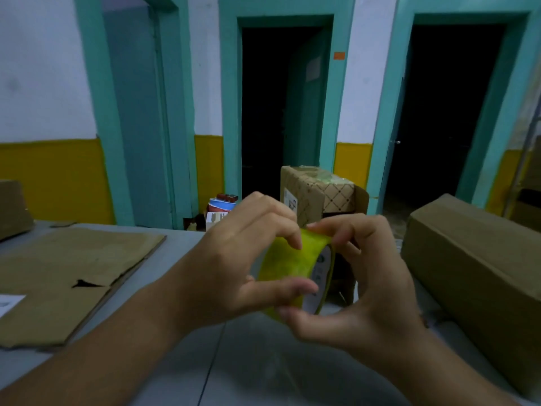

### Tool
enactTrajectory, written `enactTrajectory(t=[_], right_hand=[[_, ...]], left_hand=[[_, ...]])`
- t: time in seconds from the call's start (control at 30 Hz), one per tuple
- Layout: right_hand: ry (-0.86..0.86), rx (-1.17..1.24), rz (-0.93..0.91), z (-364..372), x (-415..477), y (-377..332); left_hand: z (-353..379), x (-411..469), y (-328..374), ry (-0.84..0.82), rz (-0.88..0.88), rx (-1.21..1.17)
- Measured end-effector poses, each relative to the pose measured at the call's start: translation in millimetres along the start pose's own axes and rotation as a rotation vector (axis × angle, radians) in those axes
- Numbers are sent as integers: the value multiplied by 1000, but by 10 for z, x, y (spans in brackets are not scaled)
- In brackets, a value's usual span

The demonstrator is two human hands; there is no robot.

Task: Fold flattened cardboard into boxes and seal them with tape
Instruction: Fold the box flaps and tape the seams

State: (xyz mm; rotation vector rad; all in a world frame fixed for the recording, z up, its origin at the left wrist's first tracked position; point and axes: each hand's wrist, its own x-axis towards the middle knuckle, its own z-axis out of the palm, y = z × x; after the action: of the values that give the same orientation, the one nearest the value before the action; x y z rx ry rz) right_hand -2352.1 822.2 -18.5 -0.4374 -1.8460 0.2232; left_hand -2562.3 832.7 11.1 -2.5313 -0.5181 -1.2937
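Note:
A roll of yellow-green tape (288, 266) is held up in front of me over the grey table (248, 361). My left hand (246, 259) grips it from the left, thumb under the roll and fingertips curled onto its top edge. My right hand (363, 276) holds it from the right, fingertips pinching at the top rim and thumb beneath. A flattened cardboard sheet (73, 276) lies on the table to the left. A folded brown box (480, 276) stands at the right.
A patterned, taped box (319, 191) sits behind the hands beyond the table edge. Another cardboard piece (13, 209) is at far left. Small items lie on the floor (221, 210) by the teal door frames. A white paper (8, 303) rests on the flat sheet.

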Motion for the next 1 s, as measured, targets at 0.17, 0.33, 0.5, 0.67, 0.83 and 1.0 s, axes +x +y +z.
enactTrajectory(t=[0.17,0.33,0.5,0.67,0.83,1.0], right_hand=[[71,102,118,7,11,-13],[160,148,185,-47,62,-26],[165,134,197,-32,70,-64],[102,69,176,-23,50,-57],[69,181,230,-72,102,-71],[22,199,243,-120,144,-48]], left_hand=[[66,6,22,74,18,52],[-58,-37,-2,-130,-26,-52],[88,-8,-35,-67,28,139],[102,-11,55,-3,50,94],[108,-66,92,58,8,-8],[164,-47,119,43,45,-7]])
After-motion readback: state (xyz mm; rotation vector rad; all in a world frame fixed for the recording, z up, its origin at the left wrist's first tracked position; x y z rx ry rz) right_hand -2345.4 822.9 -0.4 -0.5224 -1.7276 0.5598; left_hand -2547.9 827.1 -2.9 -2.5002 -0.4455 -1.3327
